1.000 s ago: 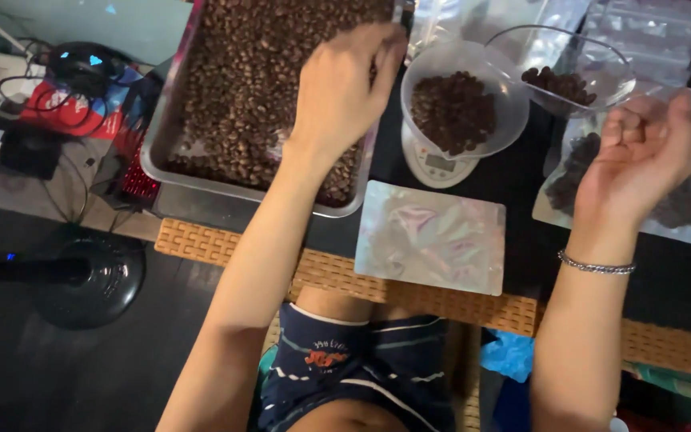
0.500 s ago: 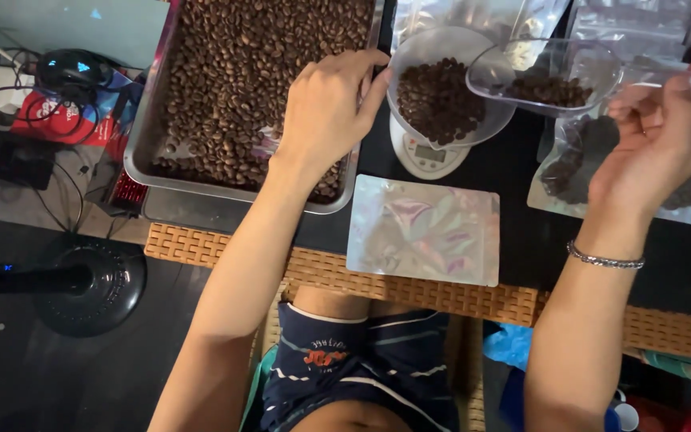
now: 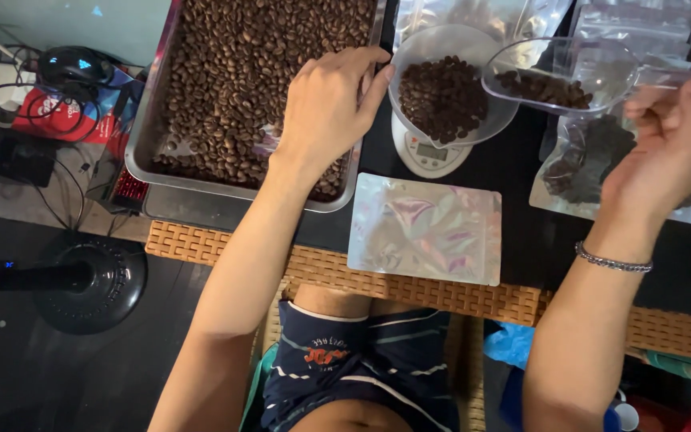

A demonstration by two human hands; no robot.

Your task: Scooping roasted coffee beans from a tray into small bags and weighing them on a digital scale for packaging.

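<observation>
My left hand [image 3: 325, 108] rests with curled fingers on the right edge of a metal tray [image 3: 147, 136] full of roasted coffee beans; whether it holds any beans is hidden. My right hand [image 3: 673, 140] grips the handle of a clear plastic scoop [image 3: 557, 76] with some beans in it, held just right of a clear bowl of beans [image 3: 445, 96]. That bowl stands on a small white kitchen scale [image 3: 425, 154]. An empty shiny foil pouch [image 3: 425, 228] lies flat in front of the scale.
A clear pouch with beans [image 3: 581, 172] lies under my right hand, with more clear bags [image 3: 481, 16] at the back. A woven mat edge [image 3: 409, 288] borders the table. Left, on the floor, are a fan base [image 3: 89, 284], cables and a black mouse [image 3: 77, 64].
My left hand has come down from over the beans to the tray's right edge. My right hand, empty a second ago, now holds the scoop beside the bowl.
</observation>
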